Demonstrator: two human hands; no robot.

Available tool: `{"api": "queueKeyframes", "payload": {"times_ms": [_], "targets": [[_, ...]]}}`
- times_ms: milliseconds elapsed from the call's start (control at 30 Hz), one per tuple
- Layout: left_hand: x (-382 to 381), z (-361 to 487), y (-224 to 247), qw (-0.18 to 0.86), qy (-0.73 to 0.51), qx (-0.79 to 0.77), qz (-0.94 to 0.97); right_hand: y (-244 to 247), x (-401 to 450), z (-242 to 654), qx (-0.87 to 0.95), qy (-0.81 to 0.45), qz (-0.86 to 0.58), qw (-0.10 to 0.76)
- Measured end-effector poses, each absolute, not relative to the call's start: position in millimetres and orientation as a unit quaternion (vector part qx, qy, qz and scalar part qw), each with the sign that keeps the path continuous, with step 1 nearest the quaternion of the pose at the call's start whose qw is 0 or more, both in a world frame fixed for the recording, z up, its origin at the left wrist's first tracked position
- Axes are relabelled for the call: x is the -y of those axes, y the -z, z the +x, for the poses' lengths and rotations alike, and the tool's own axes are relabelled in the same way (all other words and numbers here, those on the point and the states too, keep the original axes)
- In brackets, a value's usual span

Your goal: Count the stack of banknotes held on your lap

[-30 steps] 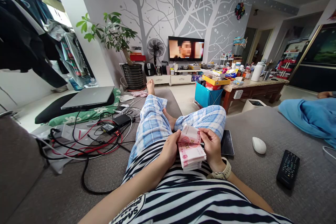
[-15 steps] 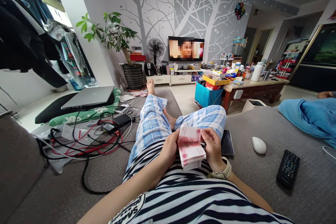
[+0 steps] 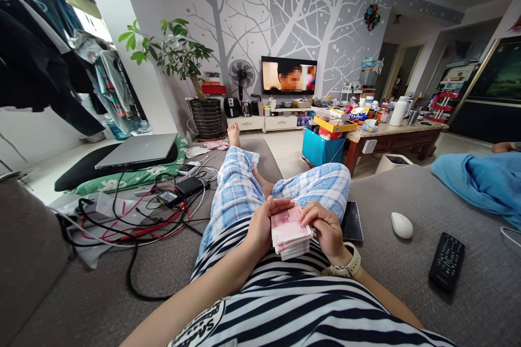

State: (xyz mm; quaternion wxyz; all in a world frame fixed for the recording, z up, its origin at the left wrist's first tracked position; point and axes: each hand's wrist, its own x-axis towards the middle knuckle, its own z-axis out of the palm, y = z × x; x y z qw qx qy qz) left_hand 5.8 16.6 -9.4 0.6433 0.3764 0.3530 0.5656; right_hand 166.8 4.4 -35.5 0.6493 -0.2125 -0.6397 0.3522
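Over the striped shirt [image 3: 285, 303], the left hand [image 3: 259, 227] clasps a stack of pink banknotes [image 3: 288, 229] while the right hand [image 3: 326, 227] pinches its edge, apparently mid-count, the next move likely needing one note separated cleanly.

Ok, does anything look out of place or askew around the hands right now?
Mainly the cables: black, red and white ones lie tangled on the sofa, on the person's left. The banknotes held by the left hand and right hand sit unevenly, lower edges not lined up. No spill is visible.
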Motion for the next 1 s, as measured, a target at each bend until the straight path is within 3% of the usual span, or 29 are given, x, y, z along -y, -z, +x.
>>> {"api": "queueKeyframes", "payload": {"times_ms": [267, 767, 1000], "targets": [[-20.7, 4.5, 12.1, 0.658, -0.562, -0.347, 0.361, 38.7, -11.8, 166.5, 0.638, -0.333, -0.231, 0.655], [-32.5, -2.9, 21.9, 0.705, -0.504, -0.344, 0.361, 34.4, -8.9, 165.6, 0.728, -0.238, -0.269, 0.584], [-23.5, 16.0, 20.2, 0.667, -0.527, -0.325, 0.413, 27.7, -2.6, 161.6, 0.774, -0.215, -0.255, 0.538]]}}
